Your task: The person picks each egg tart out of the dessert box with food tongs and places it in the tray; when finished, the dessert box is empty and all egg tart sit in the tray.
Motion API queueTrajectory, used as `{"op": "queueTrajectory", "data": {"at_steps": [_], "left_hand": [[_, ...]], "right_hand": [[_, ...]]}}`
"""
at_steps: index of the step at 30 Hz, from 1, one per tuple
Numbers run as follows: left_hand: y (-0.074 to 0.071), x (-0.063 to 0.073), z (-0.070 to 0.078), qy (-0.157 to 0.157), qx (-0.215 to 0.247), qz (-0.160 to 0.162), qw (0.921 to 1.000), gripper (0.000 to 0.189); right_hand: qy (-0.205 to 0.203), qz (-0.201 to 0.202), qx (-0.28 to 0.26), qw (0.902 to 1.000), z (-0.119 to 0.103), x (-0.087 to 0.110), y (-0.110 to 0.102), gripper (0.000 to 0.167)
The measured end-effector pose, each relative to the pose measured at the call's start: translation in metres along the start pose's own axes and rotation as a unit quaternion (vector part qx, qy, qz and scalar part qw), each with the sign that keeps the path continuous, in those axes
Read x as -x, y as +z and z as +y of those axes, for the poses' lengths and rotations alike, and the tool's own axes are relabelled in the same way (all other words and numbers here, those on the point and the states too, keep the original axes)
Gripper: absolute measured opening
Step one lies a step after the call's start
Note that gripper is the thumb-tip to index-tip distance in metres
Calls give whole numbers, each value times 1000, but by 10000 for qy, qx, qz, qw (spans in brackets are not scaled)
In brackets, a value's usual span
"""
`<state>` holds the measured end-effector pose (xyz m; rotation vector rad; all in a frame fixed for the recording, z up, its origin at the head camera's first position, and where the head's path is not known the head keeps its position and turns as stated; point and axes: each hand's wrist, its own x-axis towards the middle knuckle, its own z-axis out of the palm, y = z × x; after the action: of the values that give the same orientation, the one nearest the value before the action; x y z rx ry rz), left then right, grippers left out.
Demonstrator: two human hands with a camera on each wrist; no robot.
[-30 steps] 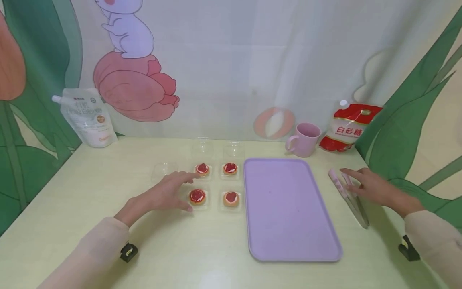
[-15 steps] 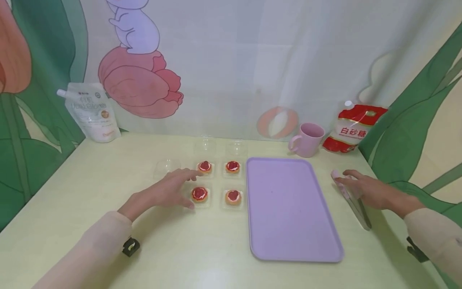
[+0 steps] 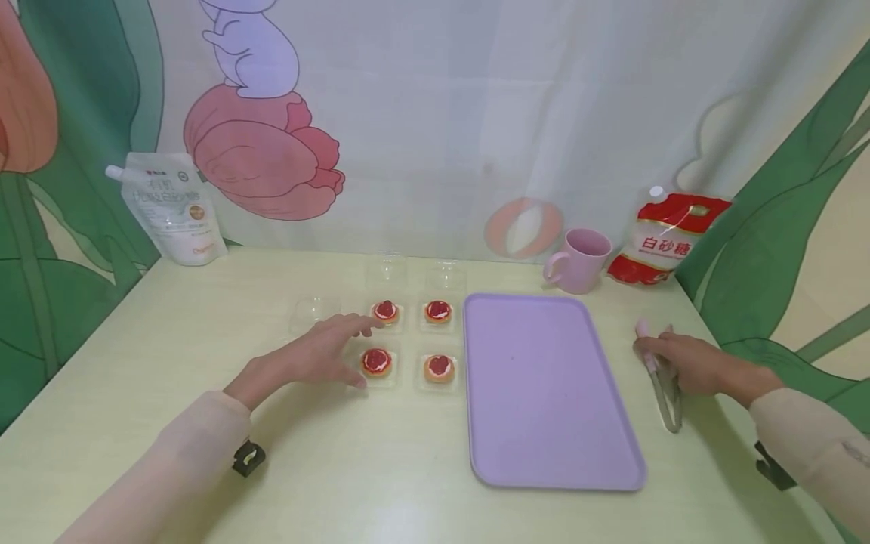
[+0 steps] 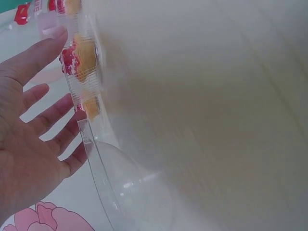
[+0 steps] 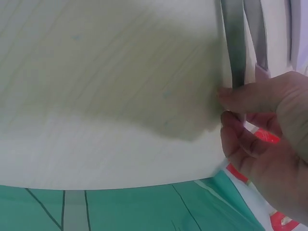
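Observation:
My right hand (image 3: 693, 364) grips metal tongs (image 3: 667, 404) with pink handle ends, to the right of the purple tray (image 3: 550, 393). In the right wrist view, thumb and fingers pinch one arm of the tongs (image 5: 235, 43). My left hand (image 3: 316, 355), fingers spread, is beside the clear plastic boxes with small tarts. Closest are the front left tart (image 3: 377, 363) and the back left tart (image 3: 386, 312). In the left wrist view, the fingertips of my left hand (image 4: 41, 134) overlap a clear box edge; contact is unclear.
Two more tarts, one at the back (image 3: 438, 311) and one in front (image 3: 439, 369), lie left of the tray. A clear lid (image 3: 316, 310) stands beyond my left hand. A pink mug (image 3: 578, 261), a red-and-white sugar bag (image 3: 669, 238) and a white pouch (image 3: 173, 211) line the back.
My right hand has lowered onto the tongs and taken hold, and their arms have drawn closer together. My left hand has stayed by the tarts. The head view shifted slightly.

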<state>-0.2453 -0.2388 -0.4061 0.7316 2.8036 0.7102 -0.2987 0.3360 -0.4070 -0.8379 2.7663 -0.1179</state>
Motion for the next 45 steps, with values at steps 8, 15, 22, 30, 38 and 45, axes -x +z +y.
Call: {"op": "queueTrajectory", "data": {"at_steps": [8,15,22,30,38,45], "left_hand": [[0,0,0,-74,75,-23,9999,89],[-1,-1,-3,-53,42,-60,10000,88],[0,0,-3,-122,121,-56,9998,88],[-1,2,0,-230,125,-127,9996,89],[0,0,1,-268,133,-172,9994,89],[0,2,0,-236,123,-119,9996,88]], "right_hand": [[-108,-63,139,9998,-8,1,0,45],[-92,226,405,9989,-12,6,7,40],[-324,703,1365,9876,-14,7,17,36],[-517,986,1642,9801,-12,11,21,33],[-122,1074,1821,9773,0,20,4,39],[668,2008,-301,9769,2,20,-32,35]]}}
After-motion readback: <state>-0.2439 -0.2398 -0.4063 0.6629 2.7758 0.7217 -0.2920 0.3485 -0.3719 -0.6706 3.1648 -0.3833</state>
